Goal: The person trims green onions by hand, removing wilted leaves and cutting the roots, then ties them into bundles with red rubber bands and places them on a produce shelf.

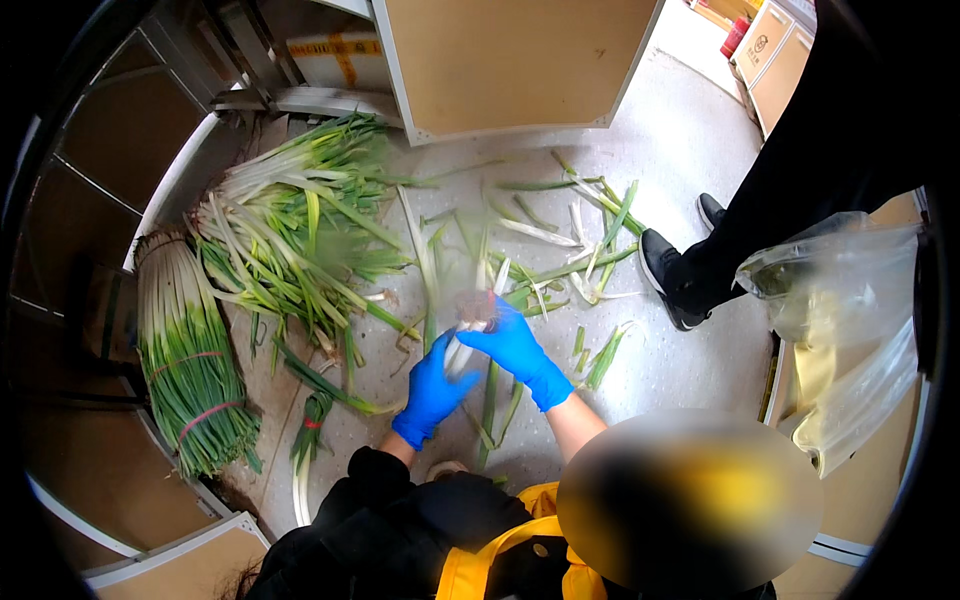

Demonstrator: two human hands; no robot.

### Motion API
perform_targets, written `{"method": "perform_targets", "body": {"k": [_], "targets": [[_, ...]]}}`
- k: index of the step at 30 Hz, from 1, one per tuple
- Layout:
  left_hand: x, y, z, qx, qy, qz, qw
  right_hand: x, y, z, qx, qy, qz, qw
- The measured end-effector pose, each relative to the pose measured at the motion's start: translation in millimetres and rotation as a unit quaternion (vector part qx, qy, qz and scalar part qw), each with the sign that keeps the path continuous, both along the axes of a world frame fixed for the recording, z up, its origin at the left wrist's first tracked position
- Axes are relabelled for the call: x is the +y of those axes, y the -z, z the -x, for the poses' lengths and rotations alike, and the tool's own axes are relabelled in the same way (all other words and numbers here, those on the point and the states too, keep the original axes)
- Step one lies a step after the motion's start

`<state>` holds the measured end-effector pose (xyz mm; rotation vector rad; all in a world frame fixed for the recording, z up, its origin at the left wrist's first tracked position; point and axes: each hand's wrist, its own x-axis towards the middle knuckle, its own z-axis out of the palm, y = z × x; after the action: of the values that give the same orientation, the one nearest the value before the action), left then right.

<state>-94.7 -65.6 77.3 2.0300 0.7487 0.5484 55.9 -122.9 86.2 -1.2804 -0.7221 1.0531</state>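
Observation:
My left hand (435,391), in a blue glove, is around the lower part of a few white scallion stalks (459,355) in front of my body. My right hand (519,349), also gloved in blue, grips the same stalks higher up, close to their brown root ends (475,307). The roots point away from me and look blurred. Loose green leaves and pale stalks (540,232) lie scattered on the floor beyond and beside my hands. To the left is a small scallion bundle (311,420) bound with a red tie.
A large banded scallion bundle (191,352) lies at far left, next to a loose scallion heap (300,210). Another person's dark shoe (664,270) rests on the grey floor (697,375) at right. Near it hangs a clear plastic bag (840,285). A tan cabinet panel (517,60) stands ahead.

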Motion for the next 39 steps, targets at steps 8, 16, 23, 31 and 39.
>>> {"method": "perform_targets", "body": {"k": [8, 16, 23, 31, 39], "targets": [[24, 17, -13, 0.103, -0.069, -0.034, 0.992, -16, 10, 0, -0.004, 0.148, 0.088, 0.985], [18, 48, -19, 0.123, -0.062, -0.179, 0.974, -16, -6, 37, -0.313, 0.019, 0.117, 0.942], [6, 70, -20, 0.166, -0.011, -0.193, 0.967, -13, 12, 20, -0.208, -0.021, 0.174, 0.962], [13, 58, -14, 0.128, -0.078, -0.087, 0.985, -20, 40, 23, -0.04, 0.227, 0.144, 0.962], [11, 40, -7, 0.046, 0.051, 0.094, 0.993, -13, 23, 20, -0.105, 0.164, 0.151, 0.969]]}}
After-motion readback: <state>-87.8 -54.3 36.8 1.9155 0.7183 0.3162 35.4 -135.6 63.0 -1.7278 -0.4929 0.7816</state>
